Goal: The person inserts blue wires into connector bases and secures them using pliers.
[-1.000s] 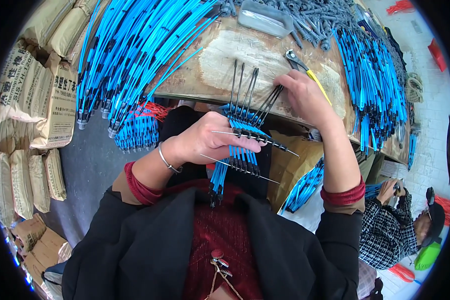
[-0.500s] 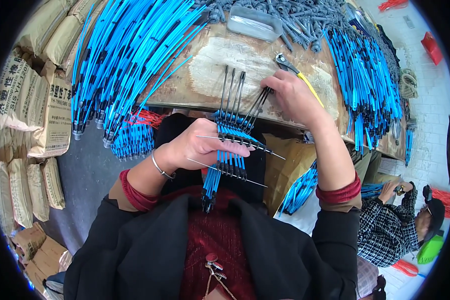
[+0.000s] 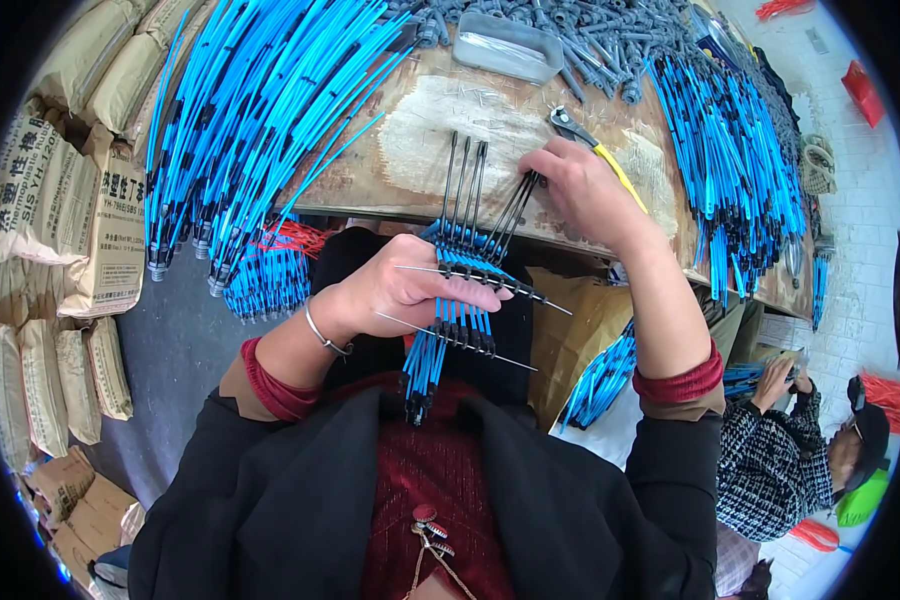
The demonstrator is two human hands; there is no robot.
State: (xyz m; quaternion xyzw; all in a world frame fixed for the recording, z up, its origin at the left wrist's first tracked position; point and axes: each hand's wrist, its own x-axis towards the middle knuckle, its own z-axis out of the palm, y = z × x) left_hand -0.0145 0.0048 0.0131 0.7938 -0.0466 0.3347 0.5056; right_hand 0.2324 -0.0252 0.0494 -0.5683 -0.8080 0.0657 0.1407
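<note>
Above my lap, my left hand (image 3: 407, 277) is closed around a row of blue rods (image 3: 475, 265) with black sections and thin black ends. Two thin metal wires (image 3: 515, 358) cross the row near the black sections, poking out on both sides. Several black ends (image 3: 466, 165) stand up toward the table edge, and the blue-and-black lower ends (image 3: 422, 380) hang below my hand. At the table edge my right hand (image 3: 580, 188) pinches the tips of a few slanting black ends (image 3: 514, 212); its fingers hide the exact grip. Yellow-handled pliers (image 3: 620, 172) lie just beyond it.
Blue rods are heaped on the table at left (image 3: 270, 90) and right (image 3: 730, 160). A clear plastic box (image 3: 510, 48) sits before grey fittings (image 3: 610, 40). Paper sacks (image 3: 120, 235) stack at left. More rods (image 3: 605, 378) rest low right, near another person (image 3: 785, 455).
My hands and the rods between them stay almost still. At the right, the other person's hands have shifted slightly.
</note>
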